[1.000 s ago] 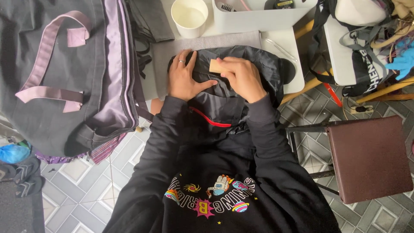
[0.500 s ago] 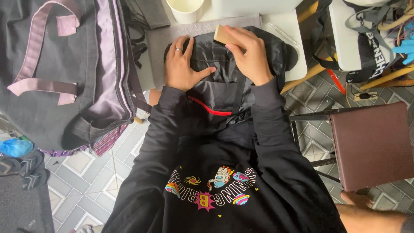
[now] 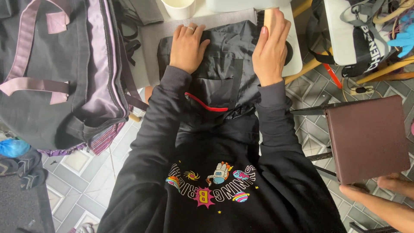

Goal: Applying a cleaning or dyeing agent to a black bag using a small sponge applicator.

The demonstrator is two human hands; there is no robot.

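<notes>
At nine o'clock a large dark duffel bag (image 3: 56, 73) with pink-lilac straps hangs open over the grey tiled floor (image 3: 82, 172), a blue bundle and dark shoes below it. Toward twelve o'clock a white cup (image 3: 179, 7) stands on the small white table (image 3: 148, 47).

The left hand (image 3: 186, 46) lies flat on the black garment (image 3: 224, 71), fingers spread and released, a ring on one finger, pinning the fabric at its upper left — it has hardly shifted over the last second. The garment is spread across the table and runs down into the lap, where a red zip line (image 3: 206, 102) crosses a pocket.

The change is on the other side. The right hand (image 3: 271, 45) has travelled from the middle of the garment, where it was a second ago, out to the far edge at about one o'clock. Its fingers are wrapped around a pale tan block-like tool (image 3: 268, 18), pressed down at the top border of the cloth; what the block is exactly cannot be told. That reads as one stroke run outward across the fabric while the flat hand anchors it — the stroke looks to be at its end.

At three o'clock stands a brown stool (image 3: 366, 138), and another person's hands (image 3: 388, 190) now touch its near corner.
</notes>
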